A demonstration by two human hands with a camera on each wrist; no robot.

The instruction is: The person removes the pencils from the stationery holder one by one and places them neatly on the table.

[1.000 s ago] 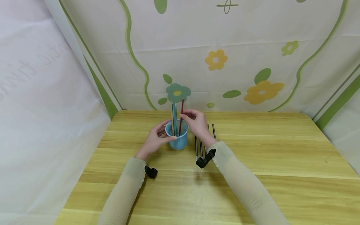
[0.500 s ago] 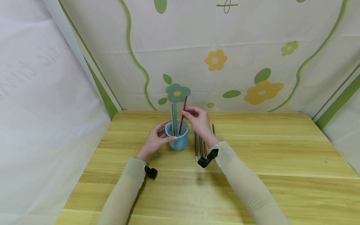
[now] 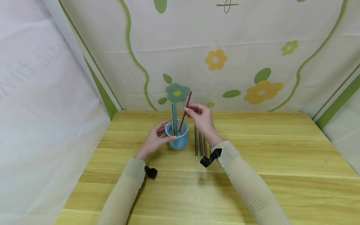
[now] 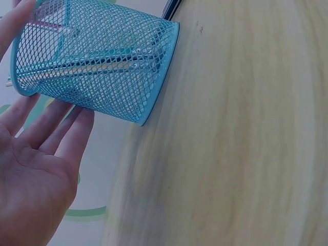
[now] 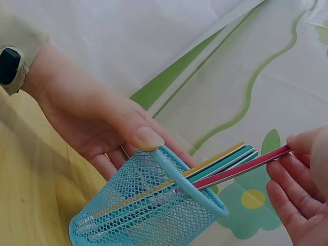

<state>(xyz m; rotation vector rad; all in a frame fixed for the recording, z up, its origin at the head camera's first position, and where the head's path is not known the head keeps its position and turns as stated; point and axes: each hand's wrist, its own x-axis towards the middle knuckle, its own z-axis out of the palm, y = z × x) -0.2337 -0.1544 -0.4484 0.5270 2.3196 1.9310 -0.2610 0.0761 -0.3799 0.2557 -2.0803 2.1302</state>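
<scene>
A light blue mesh pen holder [image 3: 180,143] stands upright on the table. My left hand [image 3: 154,139] holds it from the left, thumb on the near rim [image 5: 150,138] and fingers along the far side [image 4: 66,125]. Inside lean a yellow pencil [image 5: 220,158] and teal pencils [image 5: 225,165], tops sticking out above the rim. My right hand [image 3: 202,119] pinches a red pencil [image 3: 189,99] near its upper part. That pencil tilts to the right, and its lower end, with a pale eraser tip, is still just inside the holder's mouth.
Several dark striped pencils [image 3: 196,147] lie side by side on the wooden table [image 3: 174,190], right of the holder and partly under my right wrist. A white cloth with printed flowers [image 3: 261,92] hangs behind the table's back edge.
My right hand has moved up and to the right with the red pencil, which has risen partway and tilts more to the right. My left hand and the pen holder have stayed put.
</scene>
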